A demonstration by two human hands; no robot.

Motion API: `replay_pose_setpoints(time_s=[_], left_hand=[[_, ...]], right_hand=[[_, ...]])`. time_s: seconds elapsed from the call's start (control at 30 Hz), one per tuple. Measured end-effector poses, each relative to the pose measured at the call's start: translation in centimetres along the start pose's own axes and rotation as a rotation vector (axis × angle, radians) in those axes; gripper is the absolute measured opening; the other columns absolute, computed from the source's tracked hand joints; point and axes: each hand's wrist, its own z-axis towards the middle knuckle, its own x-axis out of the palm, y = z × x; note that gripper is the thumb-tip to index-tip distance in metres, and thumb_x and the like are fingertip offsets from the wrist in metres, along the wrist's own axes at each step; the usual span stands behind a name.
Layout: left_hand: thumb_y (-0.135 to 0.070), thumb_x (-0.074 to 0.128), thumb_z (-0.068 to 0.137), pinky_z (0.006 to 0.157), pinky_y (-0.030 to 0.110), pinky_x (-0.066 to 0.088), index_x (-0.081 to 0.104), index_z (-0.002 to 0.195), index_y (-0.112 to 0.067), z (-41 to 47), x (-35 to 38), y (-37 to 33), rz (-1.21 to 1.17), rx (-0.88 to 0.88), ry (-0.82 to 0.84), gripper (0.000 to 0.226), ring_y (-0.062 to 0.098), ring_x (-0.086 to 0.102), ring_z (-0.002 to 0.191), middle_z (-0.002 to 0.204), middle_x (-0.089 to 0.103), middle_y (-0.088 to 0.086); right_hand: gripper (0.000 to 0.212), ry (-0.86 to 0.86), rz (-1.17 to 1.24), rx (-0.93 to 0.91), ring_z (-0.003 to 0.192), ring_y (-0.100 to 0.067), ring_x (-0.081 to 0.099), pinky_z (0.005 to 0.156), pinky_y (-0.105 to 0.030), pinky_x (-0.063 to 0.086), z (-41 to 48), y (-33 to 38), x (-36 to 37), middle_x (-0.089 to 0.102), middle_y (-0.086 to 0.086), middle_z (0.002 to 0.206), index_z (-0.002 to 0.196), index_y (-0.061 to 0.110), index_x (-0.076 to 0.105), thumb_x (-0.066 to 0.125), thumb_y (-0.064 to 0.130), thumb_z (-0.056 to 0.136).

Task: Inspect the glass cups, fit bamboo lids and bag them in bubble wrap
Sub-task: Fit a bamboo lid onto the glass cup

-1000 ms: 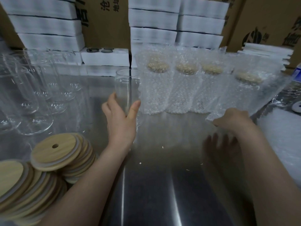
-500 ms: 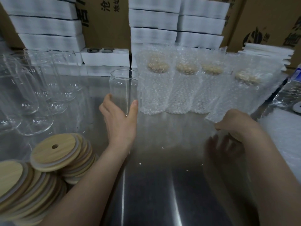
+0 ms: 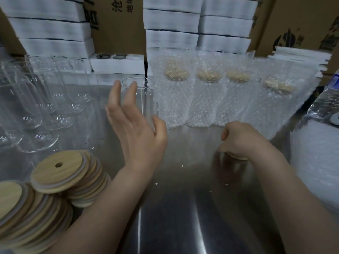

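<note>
Head view: an empty glass cup (image 3: 145,99) stands upright on the steel table (image 3: 183,217). The left hand (image 3: 135,132) is just in front of that cup, fingers straight and spread, holding nothing. I cannot tell whether it touches the glass. Right of the cup, the right hand (image 3: 242,142) curls down over a bamboo lid (image 3: 238,157). Four bubble-wrapped cups (image 3: 172,99) stand in a row right of the cup, and stacked lids (image 3: 60,173) lie front-left of it.

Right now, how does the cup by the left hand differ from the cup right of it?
The bare cup by the left hand has no wrap; the bagged cup is inside a bubble bag. The bare cup is open on top; the bagged cup has a bamboo lid. Both stand upright on the table.
</note>
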Motion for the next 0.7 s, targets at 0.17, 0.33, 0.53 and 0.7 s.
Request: replay_pose_setpoints(time_s=[0.17, 0.33, 0.53, 0.7], left_hand=[[0.001, 0.054, 0.079, 0.114, 0.039, 0.033, 0.047, 0.130, 0.001, -0.6, 0.1, -0.7, -0.046, 0.206, 0.090, 0.051, 0.033, 0.041, 0.130, 0.136, 0.045, 0.025], [-0.003, 0.052, 0.084, 0.090, 0.028, 0.046, 0.062, 0.119, -0.008, -1.4, 0.3, -0.7, -0.128, 0.076, 0.430, 0.036, 0.018, 0.060, 0.106, 0.114, 0.064, 0.003], [-0.021, 0.064, 0.088, 0.102, 0.039, 0.043, 0.042, 0.144, -0.022, -2.1, 1.1, 0.4, -0.077, -0.093, 0.721, 0.060, 0.015, 0.049, 0.124, 0.141, 0.047, -0.004], [-0.038, 0.068, 0.087, 0.105, 0.011, 0.018, 0.021, 0.155, -0.018, -2.1, 1.4, 0.9, -0.106, -0.187, 0.749, 0.085, 0.008, 0.027, 0.143, 0.158, 0.029, -0.001]], right_hand=[[0.048, 0.015, 0.047, -0.087, 0.123, -0.031, 0.041, 0.086, -0.029, 0.037, -0.2, 1.4, 1.1, 0.037, -0.006, 0.112, 0.120, 0.023, 0.058, 0.077, 0.026, 0.077], [0.053, -0.023, 0.101, -0.151, 0.117, -0.024, 0.053, 0.079, -0.024, 0.034, -0.2, 2.0, 1.6, 0.060, -0.004, 0.124, 0.127, 0.024, 0.058, 0.076, 0.033, 0.078], [0.045, -0.013, 0.747, -0.170, 0.078, -0.014, 0.065, 0.070, -0.028, 0.052, -1.0, 4.3, 2.1, 0.068, -0.002, 0.087, 0.122, 0.025, 0.060, 0.074, 0.025, 0.079], [0.027, 0.189, 1.301, -0.082, 0.067, -0.013, 0.066, 0.052, -0.029, 0.056, -1.8, 5.8, 2.3, 0.065, -0.005, 0.092, 0.114, 0.027, 0.066, 0.066, 0.021, 0.088]])
